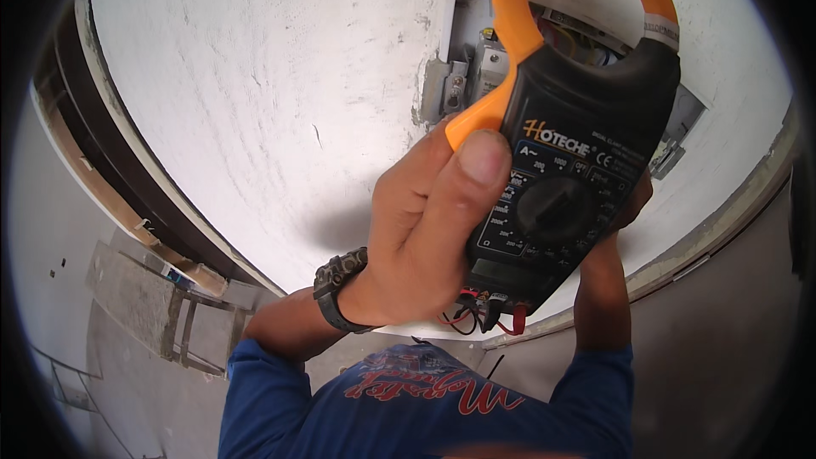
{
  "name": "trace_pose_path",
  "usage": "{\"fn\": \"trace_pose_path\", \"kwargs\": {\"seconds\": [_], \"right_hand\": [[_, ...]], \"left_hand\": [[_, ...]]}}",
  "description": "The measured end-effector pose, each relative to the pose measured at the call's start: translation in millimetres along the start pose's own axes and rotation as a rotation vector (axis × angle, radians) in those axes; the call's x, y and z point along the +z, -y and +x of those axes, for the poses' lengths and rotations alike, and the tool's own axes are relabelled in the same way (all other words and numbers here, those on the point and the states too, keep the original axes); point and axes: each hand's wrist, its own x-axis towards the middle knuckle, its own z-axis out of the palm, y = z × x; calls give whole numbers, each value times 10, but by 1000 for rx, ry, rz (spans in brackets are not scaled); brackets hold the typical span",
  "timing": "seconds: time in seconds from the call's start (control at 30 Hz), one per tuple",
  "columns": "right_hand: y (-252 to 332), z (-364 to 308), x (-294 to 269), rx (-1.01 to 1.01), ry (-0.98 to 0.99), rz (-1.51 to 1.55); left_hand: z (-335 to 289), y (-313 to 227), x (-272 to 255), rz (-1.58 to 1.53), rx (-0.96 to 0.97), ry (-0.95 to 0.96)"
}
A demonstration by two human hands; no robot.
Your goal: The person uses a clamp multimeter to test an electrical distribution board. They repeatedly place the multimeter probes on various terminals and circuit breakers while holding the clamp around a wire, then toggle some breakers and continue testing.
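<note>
A black and orange clamp meter (586, 132) is held up close in front of me, tilted, with its orange jaw (514, 8) at the top and partly out of the picture. My left hand (425, 229) is closed round its left side, the thumb by the orange lever (483, 119). A round dial (558, 206) sits on its face, above a small grey display (500, 270). Red and black plugs (517, 320) with thin leads are in its lower end. My right hand (635, 202) is at its right edge, mostly hidden behind it; its fingers do not show.
Behind the meter, an electrical box (466, 13) with wires and a grey breaker is recessed in the scuffed white wall (255, 102). A dark curved frame (127, 153) runs down the left. Below it stands a worn wooden stand (140, 297).
</note>
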Motion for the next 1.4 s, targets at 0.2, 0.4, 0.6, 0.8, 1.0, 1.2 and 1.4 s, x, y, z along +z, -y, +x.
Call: {"fn": "trace_pose_path", "kwargs": {"seconds": [0.2,0.4,0.6,0.8,1.0,1.2,1.4], "right_hand": [[-13,115,35,-214,-57,-90],[-107,127,79,-224,-38,-92],[114,159,20,-130,-20,-88],[123,138,-35,-131,2,-62],[98,42,-146,-195,-52,-31],[21,-2,-219,-199,-79,-129],[-62,-13,-224,-200,-105,-159]], "left_hand": [[13,-41,49,82,3,-42],[3,18,81,7,29,-64],[-14,17,144,87,-10,-116],[-48,-6,139,65,-81,-187],[-193,7,76,72,-139,-227],[-279,2,150,51,-155,-234],[-193,75,215,92,-177,-220]]}}
